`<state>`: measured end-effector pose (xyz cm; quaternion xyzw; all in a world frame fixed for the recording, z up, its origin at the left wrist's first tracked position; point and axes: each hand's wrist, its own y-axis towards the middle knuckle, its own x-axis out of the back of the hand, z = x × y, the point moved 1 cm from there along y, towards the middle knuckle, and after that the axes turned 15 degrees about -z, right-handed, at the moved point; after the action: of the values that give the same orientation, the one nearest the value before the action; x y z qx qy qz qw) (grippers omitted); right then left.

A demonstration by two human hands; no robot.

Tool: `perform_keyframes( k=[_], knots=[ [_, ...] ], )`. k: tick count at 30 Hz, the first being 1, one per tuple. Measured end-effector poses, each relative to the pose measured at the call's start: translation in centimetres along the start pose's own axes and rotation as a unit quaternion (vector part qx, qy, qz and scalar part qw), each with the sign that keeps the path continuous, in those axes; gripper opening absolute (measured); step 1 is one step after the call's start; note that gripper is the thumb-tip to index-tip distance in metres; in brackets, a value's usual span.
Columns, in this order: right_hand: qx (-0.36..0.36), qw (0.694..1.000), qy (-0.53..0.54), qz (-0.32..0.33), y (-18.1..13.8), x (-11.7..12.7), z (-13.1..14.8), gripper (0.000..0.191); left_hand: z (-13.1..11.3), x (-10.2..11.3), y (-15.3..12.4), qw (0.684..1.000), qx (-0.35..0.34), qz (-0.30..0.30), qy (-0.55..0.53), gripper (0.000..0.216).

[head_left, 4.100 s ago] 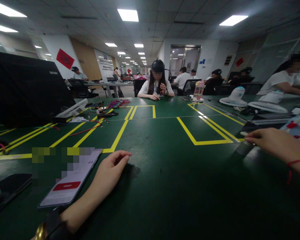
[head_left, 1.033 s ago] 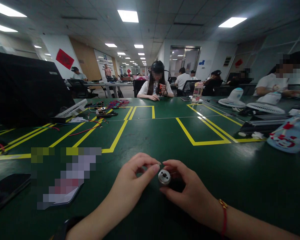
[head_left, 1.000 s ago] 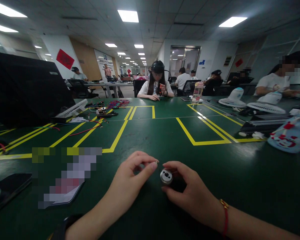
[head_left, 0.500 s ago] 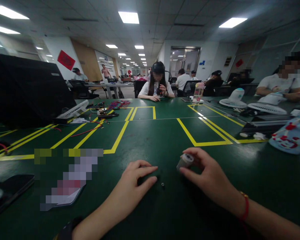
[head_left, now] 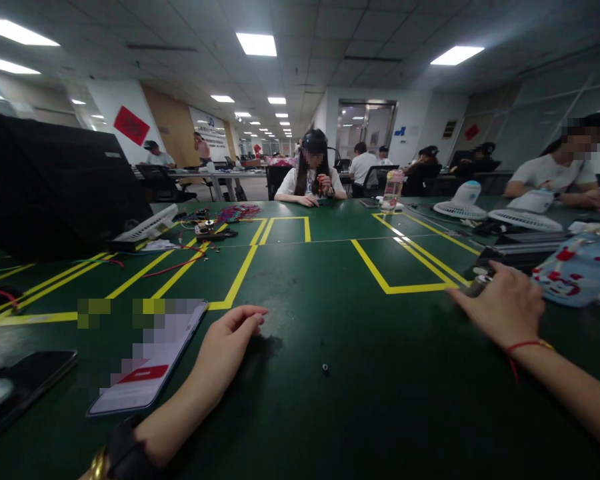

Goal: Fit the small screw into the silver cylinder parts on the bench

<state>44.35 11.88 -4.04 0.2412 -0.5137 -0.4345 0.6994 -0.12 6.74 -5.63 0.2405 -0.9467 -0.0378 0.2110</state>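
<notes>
My right hand (head_left: 505,307) is out at the right, its thumb and fingers around a small grey cylinder (head_left: 479,285) with a pale end. The fingers hide part of that cylinder, and its kind is unclear. My left hand (head_left: 230,343) hovers above the table beside a phone (head_left: 153,380), the thumb pressed to the curled fingers and nothing visible between them. Between the two hands, a tiny dark ring-like part (head_left: 325,368) with a light centre lies on the green table (head_left: 300,287).
Yellow tape (head_left: 415,289) marks areas on the table. A blue patterned bag (head_left: 570,270) and dark metal bars (head_left: 515,250) lie near my right hand. Wires and small electronics (head_left: 210,230) sit at the back left, by a black box (head_left: 55,190). A person (head_left: 313,180) sits opposite.
My right hand has carried the grey cylinder far to the right. My left hand has shifted left and its fingers have closed together. The tiny part stays in place.
</notes>
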Motion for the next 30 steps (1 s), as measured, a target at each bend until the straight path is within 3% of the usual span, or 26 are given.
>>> perform_keyframes(
  k=[2, 3, 6, 8, 10, 13, 16, 18, 20, 23, 30],
  knots=[
    [0.083, 0.995, 0.037, 0.041, -2.2, 1.1, 4.6, 0.064, 0.1, 0.0, -0.1, 1.0, -0.01, -0.004, 0.009, 0.034],
    [0.131, 0.981, 0.098, 0.108, -3.6, 1.7, 7.2, 0.056, 0.1, -0.1, -0.1, 1.0, -0.016, -0.004, 0.015, 0.033],
    [0.206, 0.877, 0.279, 0.333, -8.6, 3.4, 14.0, 0.045, 0.3, -0.1, -0.1, 0.999, -0.031, 0.003, 0.023, 0.032],
    [0.223, 0.827, 0.336, 0.392, -10.9, 4.0, 17.0, 0.032, 0.4, -0.1, -0.1, 0.999, -0.035, 0.001, 0.02, 0.032],
    [0.219, 0.812, 0.36, 0.403, -11.5, 4.1, 18.2, 0.018, 0.4, 0.0, -0.1, 0.999, -0.03, -0.003, 0.014, 0.031],
    [0.181, 0.849, 0.34, 0.362, -8.4, 3.4, 16.5, 0.021, 0.3, 0.1, -0.1, 1.0, -0.017, -0.003, 0.007, 0.03],
    [0.156, 0.936, 0.213, 0.235, -2.6, 2.6, 11.0, 0.026, 0.0, 0.1, -0.2, 1.0, -0.017, -0.005, 0.011, 0.028],
    [0.147, 0.973, 0.088, 0.153, 0.7, 2.2, 6.5, 0.03, -0.1, 0.1, -0.3, 1.0, -0.019, -0.008, 0.016, 0.028],
    [0.132, 0.983, -0.022, 0.126, 2.7, 1.8, 2.4, 0.034, -0.1, 0.0, -0.3, 1.0, -0.02, -0.004, 0.019, 0.028],
    [0.116, 0.975, -0.104, 0.16, 3.4, 1.3, -1.3, 0.037, 0.1, 0.0, -0.2, 1.0, -0.016, 0.007, 0.023, 0.028],
    [0.071, 0.971, -0.146, 0.174, 4.2, 1.2, -2.5, 0.044, 0.3, 0.1, -0.2, 1.0, -0.014, 0.014, 0.022, 0.029]
  ],
)
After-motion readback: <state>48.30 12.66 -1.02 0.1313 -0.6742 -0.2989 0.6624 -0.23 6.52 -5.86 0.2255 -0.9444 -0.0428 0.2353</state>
